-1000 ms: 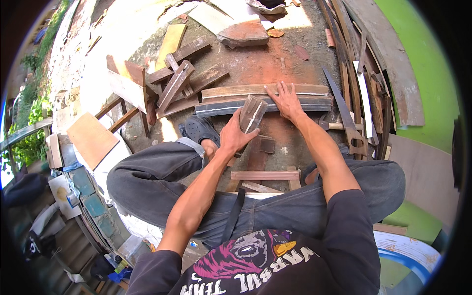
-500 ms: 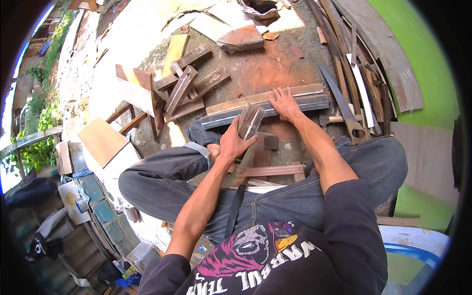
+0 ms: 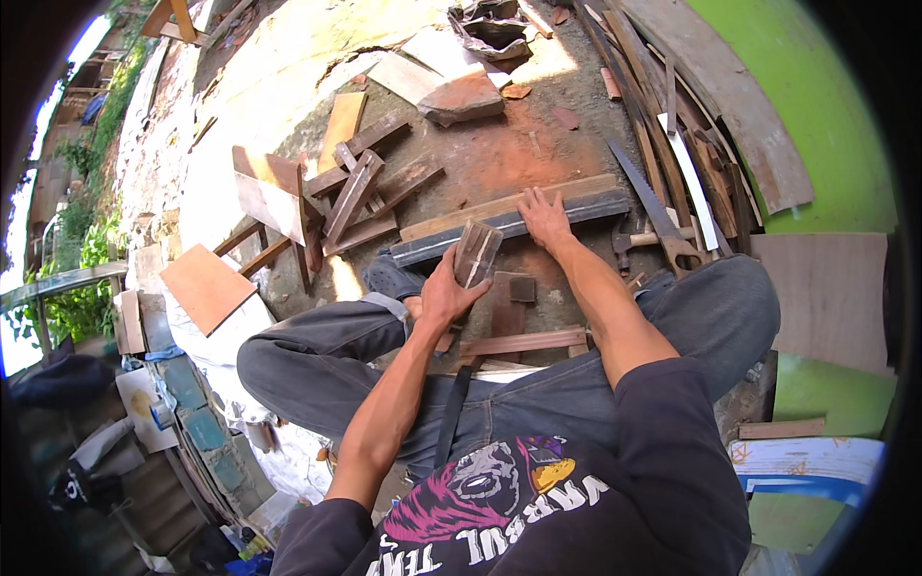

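My left hand (image 3: 448,296) is closed round a short, weathered wood block (image 3: 477,253) with a pale streak on its face. It holds the block tilted near the left part of a long dark wooden beam (image 3: 442,248). Against the beam's far side lies a tan wooden strip (image 3: 451,224). My right hand (image 3: 545,219) rests on these two long pieces, its fingers spread over the top; the thumb is mostly hidden. Between my legs are a small dark wood square (image 3: 522,289) on a brown board (image 3: 506,314) and a reddish wooden bar (image 3: 523,342).
Wood offcuts (image 3: 355,197) lie piled at the far left, near an orange-tan panel (image 3: 207,288). A broken slab (image 3: 462,97) sits beyond the beam. On the right are a handsaw (image 3: 645,192), a hammer (image 3: 642,240) and long planks (image 3: 642,115). My bent legs flank the work.
The whole view has shifted slightly. My left hand and its block sit a little lower and nearer me; my right hand stays on the long wooden pieces.
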Action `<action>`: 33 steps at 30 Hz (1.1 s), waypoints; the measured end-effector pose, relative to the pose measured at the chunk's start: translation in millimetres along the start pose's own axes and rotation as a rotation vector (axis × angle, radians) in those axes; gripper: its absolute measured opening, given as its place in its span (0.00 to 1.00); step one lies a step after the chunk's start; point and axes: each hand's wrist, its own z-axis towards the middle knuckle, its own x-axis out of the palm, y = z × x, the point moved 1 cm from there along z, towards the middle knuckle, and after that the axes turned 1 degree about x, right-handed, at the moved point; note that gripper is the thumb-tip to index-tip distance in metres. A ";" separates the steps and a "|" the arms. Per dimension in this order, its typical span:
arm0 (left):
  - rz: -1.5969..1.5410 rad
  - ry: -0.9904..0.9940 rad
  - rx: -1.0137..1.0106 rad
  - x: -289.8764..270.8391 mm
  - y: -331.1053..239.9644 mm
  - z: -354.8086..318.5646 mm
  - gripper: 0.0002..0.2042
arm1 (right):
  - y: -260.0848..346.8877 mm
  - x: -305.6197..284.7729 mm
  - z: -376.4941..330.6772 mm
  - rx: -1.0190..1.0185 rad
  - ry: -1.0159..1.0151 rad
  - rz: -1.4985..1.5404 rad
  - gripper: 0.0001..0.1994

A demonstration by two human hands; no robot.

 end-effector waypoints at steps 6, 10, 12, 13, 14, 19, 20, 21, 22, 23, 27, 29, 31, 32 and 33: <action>-0.019 0.046 0.065 20.3 -7.5 7.4 0.47 | -11.1 39.0 -6.7 0.130 -0.114 0.015 0.43; 0.008 0.071 0.046 19.7 -12.5 7.8 0.47 | -14.5 8.0 -19.8 0.180 0.029 0.047 0.50; 0.004 0.082 0.035 17.7 -16.2 4.8 0.47 | -12.1 -14.3 -26.5 0.211 0.126 0.053 0.35; 0.004 0.066 0.048 18.3 -17.1 4.3 0.47 | -15.0 -24.4 -27.7 0.220 0.180 0.084 0.41; 0.005 0.049 0.057 19.3 -16.7 2.3 0.47 | -18.3 -35.6 -26.8 0.224 0.233 0.115 0.48; -0.034 -0.012 0.036 16.4 -18.4 -14.1 0.47 | -31.1 -115.6 -7.7 0.238 0.288 0.253 0.38; -0.051 -0.050 0.037 11.4 -9.2 -21.0 0.47 | -21.6 -140.5 -7.2 0.194 0.246 0.264 0.32; -0.077 -0.069 0.057 11.7 -11.2 -23.6 0.47 | -28.1 -142.8 3.6 0.174 0.132 0.310 0.29; -0.060 -0.069 0.008 7.1 -18.4 -29.5 0.47 | -27.3 -143.4 6.8 0.161 0.063 0.377 0.28; -0.040 -0.089 0.017 10.5 -12.5 -28.6 0.47 | -26.1 -144.4 10.5 0.144 -0.006 0.444 0.27; -0.031 -0.108 0.036 8.8 -20.7 -26.7 0.47 | -29.2 -136.7 -6.0 0.108 -0.168 0.626 0.28; 0.003 -0.102 0.064 9.6 -30.2 -20.0 0.47 | -43.7 -117.9 -30.3 0.146 -0.187 0.708 0.28; 0.031 -0.071 0.083 11.6 -38.8 -9.8 0.47 | -56.6 -97.6 -76.7 0.243 -0.123 0.854 0.29; 0.041 -0.050 0.110 15.6 -43.0 -0.7 0.47 | -67.0 -82.5 -90.6 0.383 -0.010 0.805 0.29; 0.057 -0.040 0.157 20.0 -59.6 4.1 0.47 | -82.2 -67.3 -108.8 0.532 0.105 0.750 0.28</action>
